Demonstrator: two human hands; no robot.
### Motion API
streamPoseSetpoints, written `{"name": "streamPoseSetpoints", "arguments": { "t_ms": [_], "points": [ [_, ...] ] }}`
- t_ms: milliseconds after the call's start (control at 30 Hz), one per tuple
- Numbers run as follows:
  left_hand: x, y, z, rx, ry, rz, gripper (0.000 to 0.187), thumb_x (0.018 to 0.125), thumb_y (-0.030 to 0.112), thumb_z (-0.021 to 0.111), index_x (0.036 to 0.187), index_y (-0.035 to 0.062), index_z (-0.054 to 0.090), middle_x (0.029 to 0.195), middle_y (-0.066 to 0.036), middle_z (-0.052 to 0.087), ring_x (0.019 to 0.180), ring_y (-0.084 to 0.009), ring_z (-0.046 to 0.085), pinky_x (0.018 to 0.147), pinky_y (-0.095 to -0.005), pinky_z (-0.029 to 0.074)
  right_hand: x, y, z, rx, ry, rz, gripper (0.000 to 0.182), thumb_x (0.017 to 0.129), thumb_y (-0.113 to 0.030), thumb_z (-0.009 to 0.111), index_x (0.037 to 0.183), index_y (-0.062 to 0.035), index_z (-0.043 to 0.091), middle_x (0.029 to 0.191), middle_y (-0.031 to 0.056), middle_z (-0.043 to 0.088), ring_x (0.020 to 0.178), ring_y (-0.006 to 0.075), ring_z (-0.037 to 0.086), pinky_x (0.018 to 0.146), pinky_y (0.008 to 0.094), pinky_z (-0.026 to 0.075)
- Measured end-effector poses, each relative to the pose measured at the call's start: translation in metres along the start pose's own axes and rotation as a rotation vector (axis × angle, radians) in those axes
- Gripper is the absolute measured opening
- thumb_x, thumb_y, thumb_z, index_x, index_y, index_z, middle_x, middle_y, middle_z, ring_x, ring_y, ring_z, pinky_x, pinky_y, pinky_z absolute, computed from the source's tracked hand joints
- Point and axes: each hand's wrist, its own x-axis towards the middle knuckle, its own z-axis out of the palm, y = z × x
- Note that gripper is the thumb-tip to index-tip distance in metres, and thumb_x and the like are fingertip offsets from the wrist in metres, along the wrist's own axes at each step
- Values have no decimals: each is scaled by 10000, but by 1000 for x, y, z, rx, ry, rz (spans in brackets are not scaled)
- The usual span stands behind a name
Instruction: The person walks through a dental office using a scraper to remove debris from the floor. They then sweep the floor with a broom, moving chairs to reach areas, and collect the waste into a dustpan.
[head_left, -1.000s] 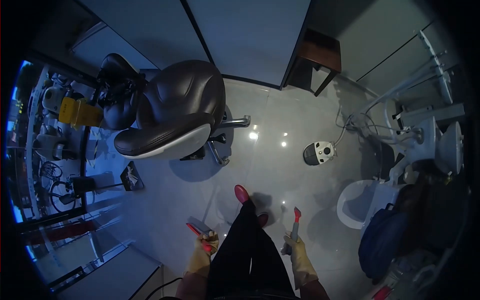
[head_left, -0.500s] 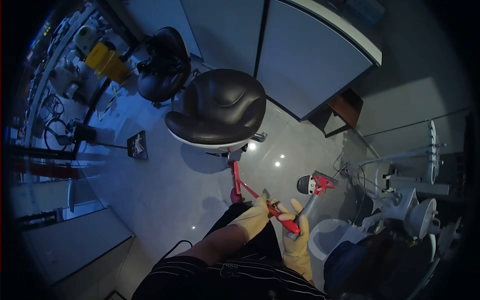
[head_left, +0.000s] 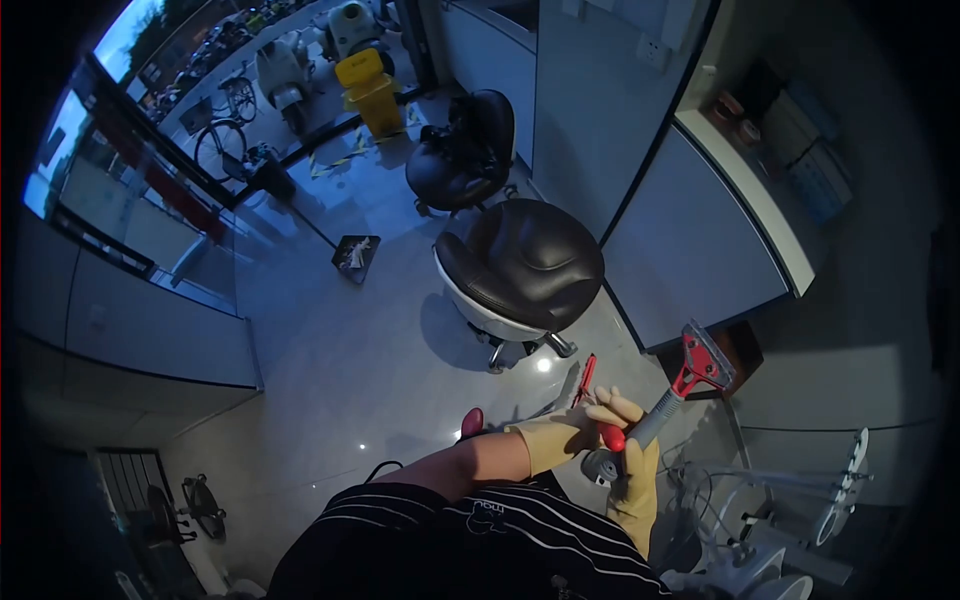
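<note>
Fingers of the gloved left hand [head_left: 568, 437] clasped a red-handled tool [head_left: 613, 438], right hand [head_left: 637, 490] gripping a grey-handled scraper [head_left: 690, 378] beside it, above the floor [head_left: 330, 400], prob. mid-handling, next move needing steady holds w/ both

Gloved fingers [head_left: 605, 412] cover the middle of the red tool [head_left: 613, 438]; the scraper [head_left: 685, 383] partly hides the wooden stool [head_left: 747, 352]; the bottom edge cuts off the white fixture [head_left: 745, 576]; pale scraps [head_left: 356, 254] in the black dustpan [head_left: 360, 275] are too small to identify
</note>
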Motion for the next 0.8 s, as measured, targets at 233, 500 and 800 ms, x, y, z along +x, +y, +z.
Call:
{"name": "streamPoseSetpoints", "arguments": {
  "t_ms": [233,500,800],
  "points": [
    [-42,44,84,375,-73,193,667,952,597,543,1283,18,532,1110,-151,655,956,-244,658,779,-360,534,35,-22,-50,120,108,-263,626,1025,-414,410,1412,77,378,778,166,658,749,229,608,1026,443,436],
    [-138,180,-54,1890,860,1272,1034,711,390,830,1514,14,298,1428,-195,504,1343,-399,447,1096,-451,379,7,-60,-117,46,328,-404,617,1062,-383,340,1484,68,336,707,92,593,645,164,523,976,406,489],
    [-127,243,-134,2290,985,609,937,628,423,901,1433,190,481,1483,-74,447,1424,-354,341,1151,-528,274,61,-66,-81,21,332,-638,617,1064,-374,343,1490,73,327,721,84,589,665,161,525,985,400,483]
  ]
}}
